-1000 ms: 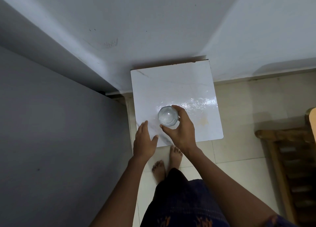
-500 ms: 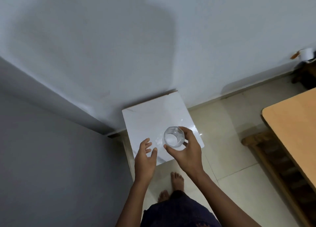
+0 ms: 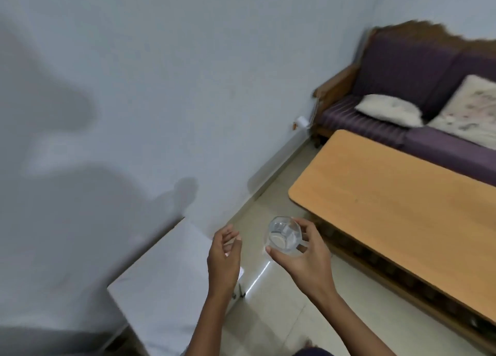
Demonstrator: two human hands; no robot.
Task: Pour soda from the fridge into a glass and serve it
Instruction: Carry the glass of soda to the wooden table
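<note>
A clear drinking glass (image 3: 284, 235) is held upright in the air, above the floor between the small white table and the wooden table. My right hand (image 3: 303, 259) grips it from the side with thumb and fingers around its wall. The liquid inside looks clear; how full it is I cannot tell. My left hand (image 3: 224, 256) hovers just left of the glass, fingers loosely curled and apart, holding nothing. No soda bottle or fridge is in view.
The small white marble-topped table (image 3: 161, 288) stands at lower left against the wall. A long wooden table (image 3: 397, 208) stretches to the right. Behind it is a purple sofa (image 3: 402, 68) with white cushions (image 3: 389, 110). Tiled floor (image 3: 271, 315) lies between the tables.
The glass has been lifted off the white table and carried right. The view has swung right, so the wooden table and sofa now show. My left hand followed alongside.
</note>
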